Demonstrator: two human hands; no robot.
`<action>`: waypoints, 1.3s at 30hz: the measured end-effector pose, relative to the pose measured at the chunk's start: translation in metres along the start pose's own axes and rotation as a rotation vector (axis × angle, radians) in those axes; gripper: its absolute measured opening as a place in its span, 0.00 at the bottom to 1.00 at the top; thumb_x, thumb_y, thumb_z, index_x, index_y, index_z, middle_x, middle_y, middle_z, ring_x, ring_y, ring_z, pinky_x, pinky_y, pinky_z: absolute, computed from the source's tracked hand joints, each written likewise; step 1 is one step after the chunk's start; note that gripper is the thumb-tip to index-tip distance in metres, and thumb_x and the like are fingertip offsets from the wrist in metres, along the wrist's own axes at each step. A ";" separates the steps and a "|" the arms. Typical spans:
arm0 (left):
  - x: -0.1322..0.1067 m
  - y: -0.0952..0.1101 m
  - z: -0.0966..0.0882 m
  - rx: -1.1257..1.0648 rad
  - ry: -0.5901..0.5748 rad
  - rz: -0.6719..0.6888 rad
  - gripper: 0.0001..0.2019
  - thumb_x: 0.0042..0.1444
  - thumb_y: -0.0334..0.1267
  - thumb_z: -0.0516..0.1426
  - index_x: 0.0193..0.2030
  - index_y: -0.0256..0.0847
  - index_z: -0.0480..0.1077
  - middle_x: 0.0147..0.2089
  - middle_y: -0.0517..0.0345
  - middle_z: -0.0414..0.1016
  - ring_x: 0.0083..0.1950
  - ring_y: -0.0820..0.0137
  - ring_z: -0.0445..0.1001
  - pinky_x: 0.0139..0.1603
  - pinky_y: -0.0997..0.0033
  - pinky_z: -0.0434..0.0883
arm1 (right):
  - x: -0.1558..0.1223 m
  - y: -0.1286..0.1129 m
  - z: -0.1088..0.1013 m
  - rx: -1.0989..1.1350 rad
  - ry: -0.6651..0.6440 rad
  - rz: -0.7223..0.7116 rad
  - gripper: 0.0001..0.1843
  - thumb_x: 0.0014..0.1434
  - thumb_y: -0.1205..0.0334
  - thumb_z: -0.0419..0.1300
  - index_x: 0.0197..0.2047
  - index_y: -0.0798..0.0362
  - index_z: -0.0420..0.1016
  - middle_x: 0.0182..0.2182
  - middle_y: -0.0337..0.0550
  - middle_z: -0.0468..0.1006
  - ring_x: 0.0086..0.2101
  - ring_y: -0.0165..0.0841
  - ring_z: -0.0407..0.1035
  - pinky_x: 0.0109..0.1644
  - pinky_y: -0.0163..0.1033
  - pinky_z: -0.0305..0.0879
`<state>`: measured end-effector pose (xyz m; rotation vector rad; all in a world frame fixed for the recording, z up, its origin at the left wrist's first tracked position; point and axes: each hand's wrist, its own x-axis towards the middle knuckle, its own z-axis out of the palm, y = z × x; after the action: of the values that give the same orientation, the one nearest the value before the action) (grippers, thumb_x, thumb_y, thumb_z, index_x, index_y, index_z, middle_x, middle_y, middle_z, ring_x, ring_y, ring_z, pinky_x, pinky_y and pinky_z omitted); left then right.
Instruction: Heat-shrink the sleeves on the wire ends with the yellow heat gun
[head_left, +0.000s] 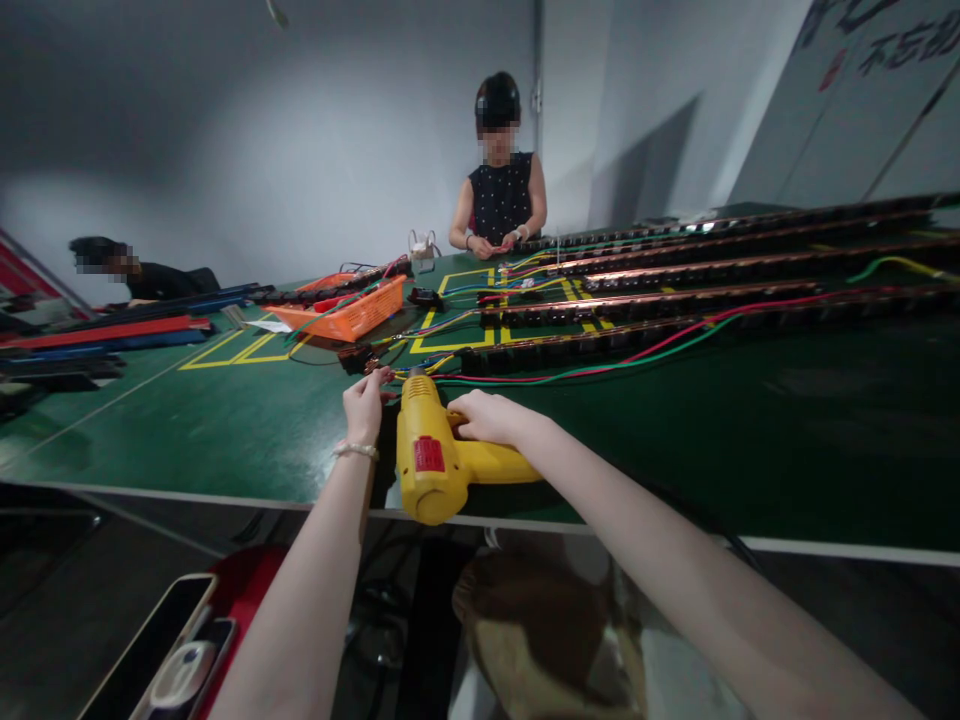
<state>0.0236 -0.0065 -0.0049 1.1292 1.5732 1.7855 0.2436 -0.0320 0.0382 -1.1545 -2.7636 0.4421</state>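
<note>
A yellow heat gun point(421, 425) rests on the near part of the green table, its nozzle pointing away from me. My right hand point(487, 415) is closed around its handle near the trigger. Just left of the nozzle, my left hand point(364, 405) pinches thin wires at its fingertips; their ends are hard to make out. Beside those fingers lies a small dark part point(358, 358) joined to coloured wires. Red and green wires point(570, 377) run from there to the right, along a long black strip point(585, 345) with copper edges.
An orange basket point(352, 318) holding wired parts stands beyond my left hand. Several long strips point(675, 275) cover the table's right side. Stacked bars point(112, 332) lie at far left. A co-worker point(502, 195) works across the table; another person point(161, 283) sits at left.
</note>
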 end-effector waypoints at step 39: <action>0.010 -0.005 0.002 -0.113 -0.020 -0.023 0.22 0.57 0.46 0.49 0.41 0.29 0.76 0.47 0.40 0.77 0.48 0.63 0.76 0.53 0.65 0.68 | 0.014 -0.020 0.009 -0.027 0.040 -0.042 0.13 0.56 0.63 0.54 0.45 0.51 0.71 0.46 0.49 0.76 0.46 0.42 0.71 0.40 0.38 0.64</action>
<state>0.0194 0.0036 -0.0068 1.0687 1.4482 1.8184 0.2181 -0.0371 0.0352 -1.0966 -2.7623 0.3744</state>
